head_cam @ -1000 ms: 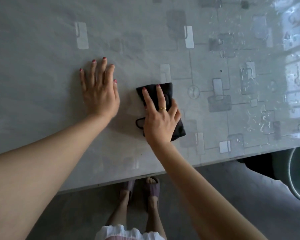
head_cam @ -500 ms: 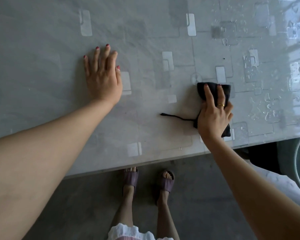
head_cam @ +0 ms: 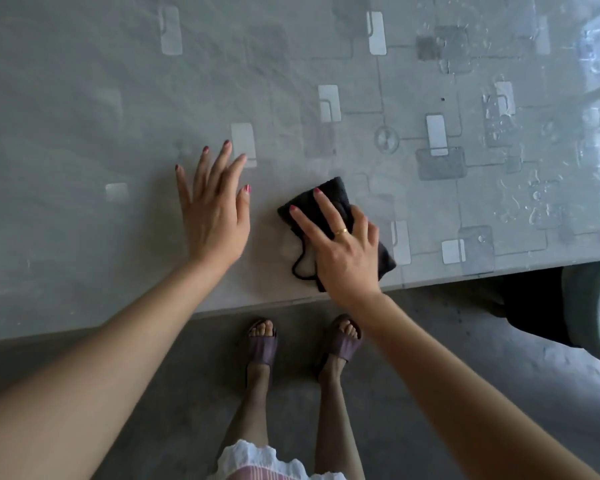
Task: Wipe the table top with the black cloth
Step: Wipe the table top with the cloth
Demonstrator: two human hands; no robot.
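Cloth (head_cam: 333, 194) lies on table top (head_cam: 84, 98) near its front edge; right hand (head_cam: 343, 258) rests on the cloth's near half. Cord loop (head_cam: 299, 268) trails off the cloth's left side. Left hand (head_cam: 212, 216) on table top, left of cloth, apart. Water drops (head_cam: 536, 195) far right. Sandalled feet (head_cam: 262, 344) on floor (head_cam: 153, 393) below the edge

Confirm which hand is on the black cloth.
The right hand, the one with the gold ring: it presses the black cloth down. The left hand lies spread on the bare table top, apart from the cloth.
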